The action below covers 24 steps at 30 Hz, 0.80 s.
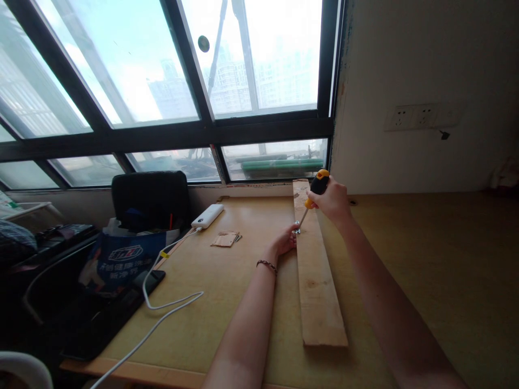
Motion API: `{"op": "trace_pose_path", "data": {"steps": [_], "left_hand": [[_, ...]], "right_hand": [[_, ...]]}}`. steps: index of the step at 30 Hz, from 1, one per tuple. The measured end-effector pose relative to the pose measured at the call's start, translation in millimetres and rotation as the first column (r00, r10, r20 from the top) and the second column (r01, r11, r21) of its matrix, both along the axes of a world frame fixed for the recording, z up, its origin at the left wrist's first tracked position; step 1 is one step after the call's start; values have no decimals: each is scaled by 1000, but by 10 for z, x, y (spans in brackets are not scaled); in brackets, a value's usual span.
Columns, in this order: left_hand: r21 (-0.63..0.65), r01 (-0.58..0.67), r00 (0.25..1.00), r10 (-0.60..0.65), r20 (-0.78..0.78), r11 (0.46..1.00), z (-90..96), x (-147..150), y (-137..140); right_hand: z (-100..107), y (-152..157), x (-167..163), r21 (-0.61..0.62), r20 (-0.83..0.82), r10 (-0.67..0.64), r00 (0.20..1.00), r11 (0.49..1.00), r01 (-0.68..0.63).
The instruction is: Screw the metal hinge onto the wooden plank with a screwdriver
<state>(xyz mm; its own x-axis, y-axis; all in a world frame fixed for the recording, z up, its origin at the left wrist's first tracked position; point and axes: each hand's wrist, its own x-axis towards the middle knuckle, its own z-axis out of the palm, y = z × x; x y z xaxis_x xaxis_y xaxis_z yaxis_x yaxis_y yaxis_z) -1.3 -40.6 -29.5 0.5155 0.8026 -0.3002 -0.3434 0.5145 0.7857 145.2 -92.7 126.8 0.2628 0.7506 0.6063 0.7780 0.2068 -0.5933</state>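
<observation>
Screwdriver (314,193); power bank (207,215), cable (162,308) aside

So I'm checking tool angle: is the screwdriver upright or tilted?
Tilted: the screwdriver leans, handle in the right hand, tip down on the plank.

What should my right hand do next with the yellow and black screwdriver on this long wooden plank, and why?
Probably turn the yellow and black screwdriver while pressing down. Its tip already meets the small metal fitting on the long wooden plank, the right hand grips the handle, and the left hand steadies the fitting.
</observation>
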Motion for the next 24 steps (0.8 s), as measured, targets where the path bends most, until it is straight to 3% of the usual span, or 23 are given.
{"op": "trace_pose_path", "data": {"steps": [10, 24], "left_hand": [[60, 70, 998, -70, -2, 996, -5, -24, 9], [39, 37, 999, -37, 1, 999, -7, -18, 17]], "right_hand": [[1, 5, 1, -26, 31, -22, 999, 999, 22], [46, -59, -42, 22, 60, 5, 998, 1000, -6]]}}
